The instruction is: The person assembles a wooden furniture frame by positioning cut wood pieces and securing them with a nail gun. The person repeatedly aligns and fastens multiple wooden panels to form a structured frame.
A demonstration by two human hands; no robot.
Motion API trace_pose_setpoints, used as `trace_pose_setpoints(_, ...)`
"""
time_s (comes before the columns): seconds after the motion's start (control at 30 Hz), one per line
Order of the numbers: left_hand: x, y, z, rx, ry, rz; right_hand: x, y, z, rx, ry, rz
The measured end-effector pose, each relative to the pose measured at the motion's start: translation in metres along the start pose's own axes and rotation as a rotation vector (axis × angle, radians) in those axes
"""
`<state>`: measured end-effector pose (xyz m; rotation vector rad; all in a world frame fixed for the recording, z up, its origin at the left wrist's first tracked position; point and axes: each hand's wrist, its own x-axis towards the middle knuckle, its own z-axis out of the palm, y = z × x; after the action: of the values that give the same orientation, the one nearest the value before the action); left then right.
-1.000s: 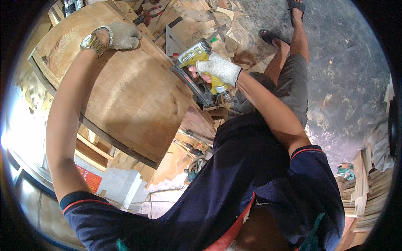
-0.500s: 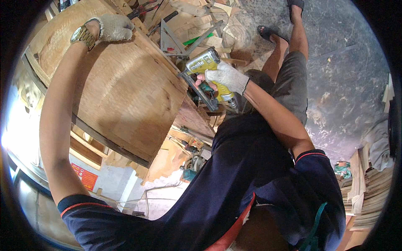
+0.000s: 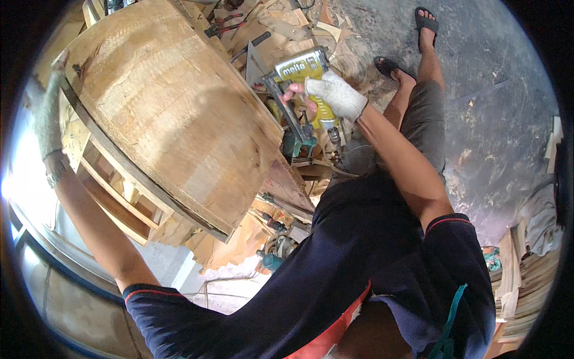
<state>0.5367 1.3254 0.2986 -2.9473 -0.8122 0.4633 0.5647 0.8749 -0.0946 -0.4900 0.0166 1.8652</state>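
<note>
A yellow and silver pneumatic nail gun (image 3: 300, 65) is gripped by my right hand (image 3: 339, 96), which wears a pale knit glove with bare fingertips. The gun is held in front of my body, just right of the curved plywood panel (image 3: 173, 102), its nose and magazine close to the panel's right edge. My left hand (image 3: 48, 119), gloved and somewhat blurred, is beyond the panel's left edge with its fingers stretched out. One finger or the thumb reaches the dark edge strip (image 3: 89, 116); whether it touches is unclear. A watch sits on the left wrist.
Wooden ribs (image 3: 113, 191) show under the panel's left side. Red-handled pliers (image 3: 224, 27), a metal set square (image 3: 254, 63) and wood scraps lie beyond the panel. A teal power tool (image 3: 271, 262) lies below it. Stacked wood strips (image 3: 529, 287) stand at the lower right.
My left hand has left the panel's top surface and moved left and toward me, past its left edge. The nail gun in my right hand has shifted slightly; the view has shifted too.
</note>
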Motion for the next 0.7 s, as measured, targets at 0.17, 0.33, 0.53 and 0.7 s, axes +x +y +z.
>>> trace_pose_setpoints(0.17,-0.045,0.076,0.042,-0.536,0.210,-0.647,0.034,-0.028,0.014,-0.078,-0.036,-0.062)
trace_pose_setpoints(0.33,-0.044,0.057,0.048,-0.853,0.305,-0.832,0.064,-0.051,0.020,0.008,-0.066,-0.007)
trace_pose_setpoints(0.53,-0.050,0.086,0.047,-0.786,0.294,-0.890,0.070,-0.058,0.022,0.041,-0.101,0.018)
trace_pose_setpoints(0.7,-0.060,0.088,0.047,-0.764,0.294,-0.840,0.077,-0.056,0.021,0.025,-0.040,0.131)
